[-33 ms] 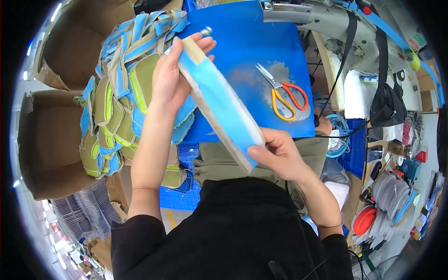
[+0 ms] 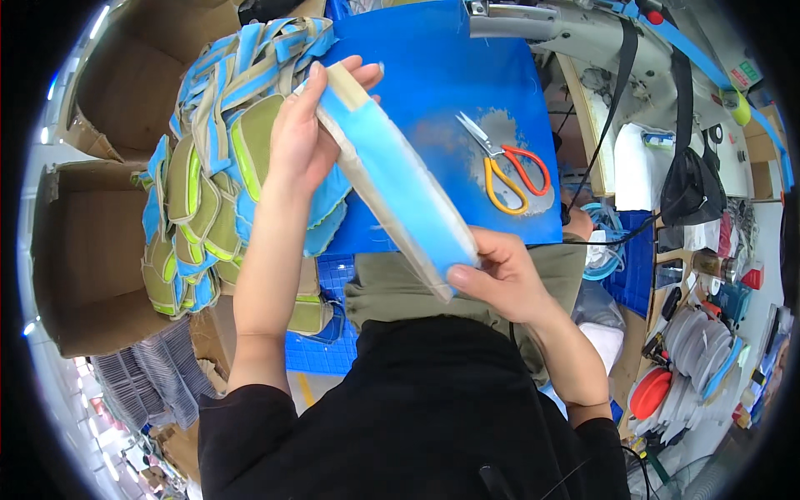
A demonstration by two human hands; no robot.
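Centre of frame: long flat fabric panel, light blue w/ beige edging, held up off the bench, running diagonally from upper left-centre down to lower right-centre. Left hand grasps its upper end, fingers wrapped over the far edge, thumb side toward the camera; right hand pinches the lower end, thumb on top, fingers curled under. Vs the other frame: same grip both ends, same angle, nothing shifted — a steady hold of the panel, no release or regrip. Below it, blue work surface fills upper centre; scissors w/ one orange and one yellow handle lie on it right of the panel, apart from both hands. Left of frame: heap of similar blue, olive and neon-yellow padded fabric pieces, just behind the left wrist. Open brown cardboard boxes at far left.
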